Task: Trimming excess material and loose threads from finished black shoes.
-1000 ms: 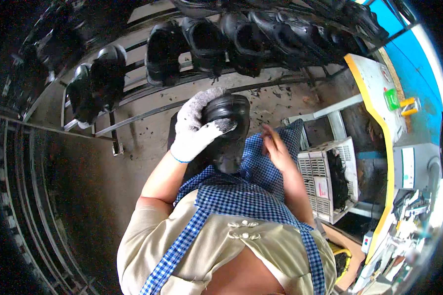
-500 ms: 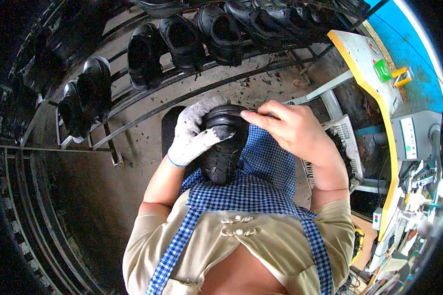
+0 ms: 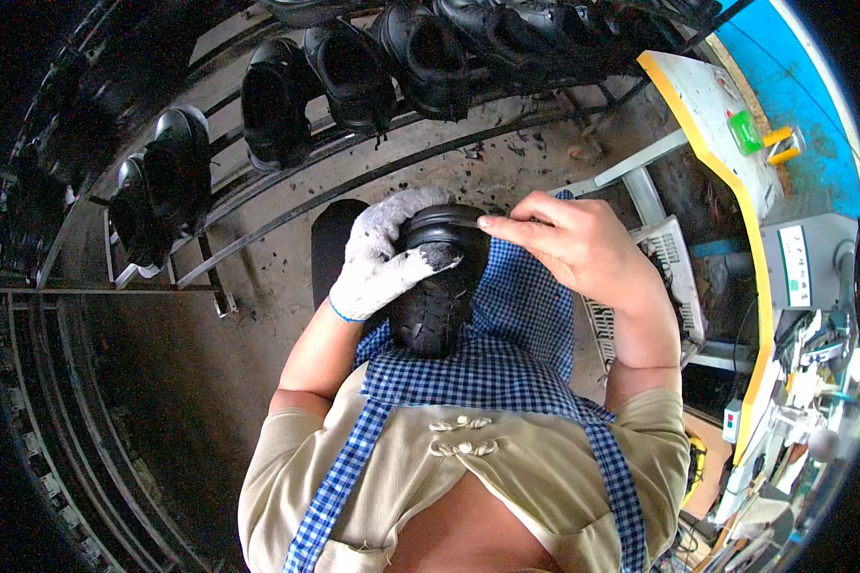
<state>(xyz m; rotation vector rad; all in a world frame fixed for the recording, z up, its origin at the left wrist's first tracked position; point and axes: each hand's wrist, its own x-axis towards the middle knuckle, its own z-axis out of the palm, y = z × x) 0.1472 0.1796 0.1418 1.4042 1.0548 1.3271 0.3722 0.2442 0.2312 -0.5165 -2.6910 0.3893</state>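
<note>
A black shoe [image 3: 432, 310] stands in front of my body over a blue checked apron [image 3: 468, 377], its laced part nearer to me and its rounded, ridged end away from me. My left hand [image 3: 377, 253], in a pale knitted glove with a dark-stained thumb tip, is wrapped round that far end from the left. Bare, my right hand [image 3: 578, 250] is at the shoe's right edge, index finger stretched to the ridged rim and the other fingers curled in. Whatever its fingertips may pinch there is too small to name.
Several black shoes [image 3: 349, 76] stand on a metal rack [image 3: 339, 177] ahead, with a pair [image 3: 177, 172] further left. To the right is a yellow-edged table [image 3: 712, 115] bearing a green object [image 3: 743, 132]. A white plastic crate [image 3: 683, 277] sits beneath it, near my right forearm.
Both hands and the shoe have shifted slightly to the right in the view. My left hand keeps its hold, and my right fingertips remain at the rim.
</note>
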